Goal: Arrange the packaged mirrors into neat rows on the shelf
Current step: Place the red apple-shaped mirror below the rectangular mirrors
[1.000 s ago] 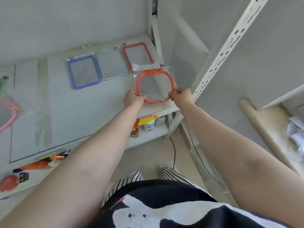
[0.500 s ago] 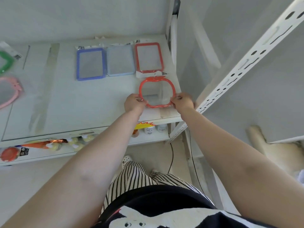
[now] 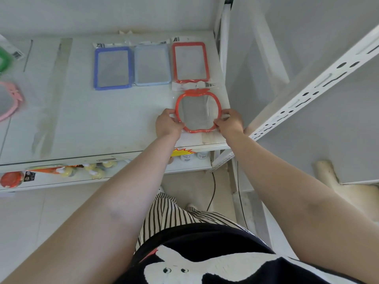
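The apple-shaped red mirror (image 3: 198, 110), sealed in a clear packet, lies at the front right corner of the white shelf (image 3: 114, 128), and we hold it from both sides. Our left hand (image 3: 167, 125) grips its left rim with the fingers (image 3: 174, 117) pinching the frame, and our right hand (image 3: 230, 123) does the same on the right rim, fingers (image 3: 222, 119) closed on the plastic. The packet's header card touches the lower edge of the red rectangular mirror (image 3: 189, 61) just behind it.

That red one ends a row of 3 packaged mirrors along the back of the shelf: the dark blue mirror (image 3: 112, 68) on the left, the pale blue mirror (image 3: 152, 65) in the middle, each edge to edge with its neighbour. Well apart, at the far left edge of the shelf, sit a pink mirror (image 3: 10, 101) and a green mirror (image 3: 4, 58), both cut off by the view.

The slotted white upright (image 3: 307, 93) of the rack slants close beside our right hand, and the shelf's right edge is just beyond the apple mirror. A strip of clear tape (image 3: 52, 95) runs across the shelf surface. On the lower shelf (image 3: 127, 175) we see yellow toys (image 3: 98, 171), an orange packet (image 3: 12, 179) and small white bottles (image 3: 193, 156).
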